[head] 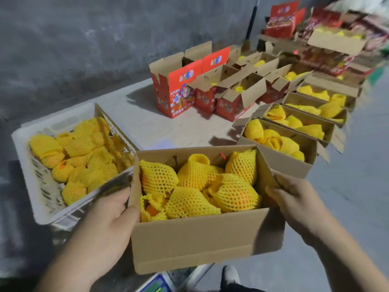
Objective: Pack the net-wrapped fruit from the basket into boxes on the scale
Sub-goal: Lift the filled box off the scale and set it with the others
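Two hands hold one plain brown cardboard box, one at each short end. Left hand grips the left wall, thumb hooked over the rim, fingers out of sight behind the wall. Right hand clasps the right end, fingers curled over a folded-down flap. Between the hands the box is packed to the rim with net-wrapped fruit, yellow foam mesh, lumpy, orange skin showing through the holes.

Below the box, a scale shows only as a blue-green corner, cut by the frame edge; whether the box touches it cannot be told. A grey shoe sits beside that corner.

Just left of the left hand, the white plastic basket, latticed walls, tilted, holds more netted fruit; its near rim lies against the box's left wall.

Beyond the right hand, a row of open brown boxes runs away, each filled with yellow nets, flaps touching. Bare pale floor lies between basket and row.

Farther off, red printed cartons stand open by the grey wall. Far right stacks are blurred.
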`<state>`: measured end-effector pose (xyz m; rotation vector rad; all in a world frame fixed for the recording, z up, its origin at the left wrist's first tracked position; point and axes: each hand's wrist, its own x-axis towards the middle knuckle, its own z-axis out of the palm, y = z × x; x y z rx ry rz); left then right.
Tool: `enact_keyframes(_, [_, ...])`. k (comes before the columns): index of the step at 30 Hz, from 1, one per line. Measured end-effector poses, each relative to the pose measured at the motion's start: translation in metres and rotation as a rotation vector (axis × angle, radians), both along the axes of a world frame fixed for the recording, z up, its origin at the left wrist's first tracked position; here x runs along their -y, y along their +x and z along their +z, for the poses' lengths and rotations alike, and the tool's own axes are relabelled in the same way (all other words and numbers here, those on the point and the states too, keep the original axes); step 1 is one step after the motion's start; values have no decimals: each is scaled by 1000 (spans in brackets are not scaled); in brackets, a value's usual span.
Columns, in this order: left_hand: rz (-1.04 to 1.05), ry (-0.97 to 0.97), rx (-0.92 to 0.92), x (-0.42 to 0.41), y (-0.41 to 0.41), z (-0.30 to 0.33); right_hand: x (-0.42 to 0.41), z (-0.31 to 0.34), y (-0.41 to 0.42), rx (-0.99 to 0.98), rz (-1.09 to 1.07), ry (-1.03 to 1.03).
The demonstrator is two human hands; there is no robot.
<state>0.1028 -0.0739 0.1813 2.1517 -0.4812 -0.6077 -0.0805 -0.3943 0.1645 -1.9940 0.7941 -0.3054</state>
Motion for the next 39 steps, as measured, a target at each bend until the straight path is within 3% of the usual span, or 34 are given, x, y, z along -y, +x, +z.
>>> enact_keyframes(6, [-203, 136, 41, 168, 18, -62, 98, -71, -18, -41, -390, 224])
enact_keyframes(12, [-233, 245, -23, 299, 58, -133, 160, -133, -13, -207, -609, 394])
enact_keyframes(15, [-85, 271, 52, 340, 78, -157, 169, -156, 0, -334, -541, 521])
enact_keyframes(18, [48, 255, 161, 359, 96, -170, 177, -161, 17, -242, -346, 665])
enact_keyframes(23, [420, 36, 222, 372, 65, -181, 192, -160, 33, -292, -417, 969])
enact_keyframes(26, [624, -44, -12, 377, 11, -189, 190, -159, 35, -259, -474, 981])
enact_keyframes(31, [527, -196, -434, 370, -35, -198, 175, -124, 49, -104, -492, 765])
enact_keyframes(35, [565, -198, -391, 372, -9, -184, 173, -88, 64, -128, -360, 748])
enact_keyframes(39, [684, -181, -158, 380, 3, -162, 175, -72, 68, -165, -327, 703])
